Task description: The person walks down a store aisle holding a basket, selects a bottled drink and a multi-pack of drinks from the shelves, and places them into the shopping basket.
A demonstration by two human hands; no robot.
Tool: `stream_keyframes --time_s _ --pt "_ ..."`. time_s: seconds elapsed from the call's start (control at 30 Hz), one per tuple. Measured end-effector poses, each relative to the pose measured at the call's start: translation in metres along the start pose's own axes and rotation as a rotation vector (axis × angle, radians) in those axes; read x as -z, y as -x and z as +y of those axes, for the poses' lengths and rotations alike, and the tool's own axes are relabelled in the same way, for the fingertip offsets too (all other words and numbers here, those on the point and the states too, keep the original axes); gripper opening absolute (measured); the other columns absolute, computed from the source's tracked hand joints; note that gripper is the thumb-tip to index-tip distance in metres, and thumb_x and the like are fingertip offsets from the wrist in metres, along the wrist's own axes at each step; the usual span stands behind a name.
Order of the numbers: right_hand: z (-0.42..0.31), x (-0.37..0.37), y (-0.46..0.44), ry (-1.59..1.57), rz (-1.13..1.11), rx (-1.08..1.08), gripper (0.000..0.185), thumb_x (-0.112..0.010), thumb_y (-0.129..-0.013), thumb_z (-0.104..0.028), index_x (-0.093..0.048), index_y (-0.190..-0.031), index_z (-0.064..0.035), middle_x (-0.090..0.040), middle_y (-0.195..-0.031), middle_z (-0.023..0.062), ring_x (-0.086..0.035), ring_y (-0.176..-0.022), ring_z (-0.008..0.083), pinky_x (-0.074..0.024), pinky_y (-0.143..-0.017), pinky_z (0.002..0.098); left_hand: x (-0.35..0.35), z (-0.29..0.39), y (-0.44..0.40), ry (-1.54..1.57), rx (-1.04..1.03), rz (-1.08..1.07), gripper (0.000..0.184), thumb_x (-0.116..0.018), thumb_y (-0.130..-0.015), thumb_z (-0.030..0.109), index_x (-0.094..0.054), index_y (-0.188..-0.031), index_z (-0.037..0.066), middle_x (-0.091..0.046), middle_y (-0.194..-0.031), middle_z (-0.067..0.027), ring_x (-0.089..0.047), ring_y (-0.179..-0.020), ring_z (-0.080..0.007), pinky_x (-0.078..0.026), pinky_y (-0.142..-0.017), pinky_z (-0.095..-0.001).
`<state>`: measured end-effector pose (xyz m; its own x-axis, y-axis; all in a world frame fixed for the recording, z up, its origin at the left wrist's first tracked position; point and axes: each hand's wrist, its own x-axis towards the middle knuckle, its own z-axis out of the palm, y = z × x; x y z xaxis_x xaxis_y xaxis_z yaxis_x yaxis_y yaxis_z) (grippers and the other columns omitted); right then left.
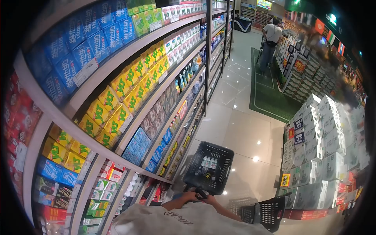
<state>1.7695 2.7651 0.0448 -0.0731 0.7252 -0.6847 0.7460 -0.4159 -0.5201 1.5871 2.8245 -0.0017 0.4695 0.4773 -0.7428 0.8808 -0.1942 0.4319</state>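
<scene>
A black shopping basket with slotted walls stands on the floor in front of me. Inside it lie several white bottles and some small dark and yellow items. At the near end is the basket's black handle. My left hand closes on the left side of this handle, and my right hand closes on the right side. The fingers are small in view and partly hidden.
Shelves with yellow VLT cartons and blue Vitasoy cartons line the left. Stacked white boxes and another black basket are on the right. A person stands farther along the aisle by a green mat.
</scene>
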Motion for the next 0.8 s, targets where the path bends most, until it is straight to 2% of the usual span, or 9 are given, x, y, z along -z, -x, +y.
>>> stream_keyframes --time_s 0.1,0.2,0.27,0.33,0.4,0.5,0.6,0.7,0.8 --pt "-0.036 0.019 0.044 -0.099 -0.011 -0.008 0.066 -0.065 -0.068 -0.064 -0.069 -0.095 -0.0048 -0.067 -0.095 0.0209 -0.064 -0.094 0.0348 -0.0484 -0.083 0.0398 0.002 0.005 0.029 0.006 0.072 0.000 0.042 -0.061 -0.075 0.036 -0.066 -0.111 0.014 -0.062 -0.114 -0.0139 -0.058 -0.106 -0.0336 -0.045 -0.090 -0.0474" --pt "-0.028 -0.001 0.047 -0.134 0.040 -0.017 0.066 -0.066 -0.067 -0.064 -0.068 -0.097 -0.0050 -0.066 -0.099 0.0204 -0.063 -0.097 0.0338 -0.0482 -0.085 0.0396 0.011 0.007 0.046 0.012 0.104 -0.027 0.042 -0.061 -0.075 0.036 -0.066 -0.109 0.012 -0.062 -0.114 -0.0143 -0.059 -0.105 -0.0335 -0.046 -0.089 -0.0481" --pt "-0.025 -0.012 0.045 -0.164 0.124 0.086 0.067 -0.066 -0.067 -0.064 -0.067 -0.103 -0.0074 -0.066 -0.101 0.0204 -0.063 -0.098 0.0334 -0.0477 -0.086 0.0393 -0.004 -0.012 0.037 0.001 0.036 0.004 0.044 -0.062 -0.074 0.038 -0.067 -0.109 0.012 -0.063 -0.112 -0.0146 -0.059 -0.104 -0.0335 -0.046 -0.088 -0.0485" --pt "-0.007 -0.029 0.028 -0.153 0.143 0.141 0.068 -0.067 -0.068 -0.063 -0.065 -0.111 -0.0106 -0.065 -0.105 0.0191 -0.061 -0.102 0.0328 -0.0472 -0.087 0.0388 -0.016 -0.025 0.025 -0.046 -0.121 -0.065 0.054 -0.062 -0.075 0.046 -0.059 -0.122 0.019 -0.057 -0.124 -0.0145 -0.051 -0.118 -0.0328 -0.039 -0.100 -0.0428" --pt "-0.008 -0.032 0.025 -0.054 -0.056 0.075 0.068 -0.066 -0.070 -0.061 -0.061 -0.117 -0.0129 -0.064 -0.110 0.0172 -0.060 -0.105 0.0326 -0.0465 -0.088 0.0388 -0.040 -0.046 0.011 -0.020 -0.165 -0.059 0.058 -0.061 -0.076 0.048 -0.056 -0.125 0.018 -0.054 -0.128 -0.0134 -0.049 -0.120 -0.0317 -0.038 -0.101 -0.0417" --pt "-0.019 -0.035 0.039 -0.085 -0.048 0.029 0.066 -0.066 -0.071 -0.060 -0.061 -0.118 -0.0134 -0.063 -0.113 0.0160 -0.058 -0.108 0.0320 -0.0457 -0.089 0.0383 -0.039 -0.047 0.000 -0.016 -0.245 -0.034 0.061 -0.060 -0.078 0.050 -0.053 -0.129 0.018 -0.051 -0.132 -0.0123 -0.048 -0.122 -0.0306 -0.036 -0.103 -0.0408" --pt "-0.036 -0.040 0.062 -0.162 0.112 0.048 0.065 -0.065 -0.071 -0.061 -0.062 -0.117 -0.0150 -0.063 -0.113 0.0164 -0.058 -0.108 0.0316 -0.0451 -0.090 0.0375 -0.050 -0.068 0.009 -0.048 -0.341 0.022 0.061 -0.059 -0.078 0.050 -0.053 -0.129 0.018 -0.051 -0.132 -0.0124 -0.048 -0.121 -0.0308 -0.036 -0.103 -0.0411" --pt "-0.053 -0.047 0.055 -0.141 0.126 0.044 0.066 -0.065 -0.071 -0.061 -0.061 -0.118 -0.0146 -0.062 -0.114 0.0166 -0.058 -0.109 0.0316 -0.0450 -0.090 0.0375 -0.047 -0.073 0.014 -0.038 -0.418 0.077 0.061 -0.059 -0.078 0.050 -0.053 -0.129 0.018 -0.052 -0.131 -0.0125 -0.048 -0.121 -0.0310 -0.035 -0.103 -0.0414" --pt "-0.034 -0.076 0.060 -0.114 0.129 0.027 0.068 -0.065 -0.070 -0.062 -0.061 -0.118 -0.0140 -0.062 -0.114 0.0170 -0.058 -0.109 0.0317 -0.0449 -0.090 0.0375 -0.048 -0.067 0.021 -0.014 -0.499 0.127 0.061 -0.059 -0.078 0.050 -0.053 -0.129 0.018 -0.052 -0.131 -0.0125 -0.048 -0.121 -0.0312 -0.034 -0.104 -0.0418"
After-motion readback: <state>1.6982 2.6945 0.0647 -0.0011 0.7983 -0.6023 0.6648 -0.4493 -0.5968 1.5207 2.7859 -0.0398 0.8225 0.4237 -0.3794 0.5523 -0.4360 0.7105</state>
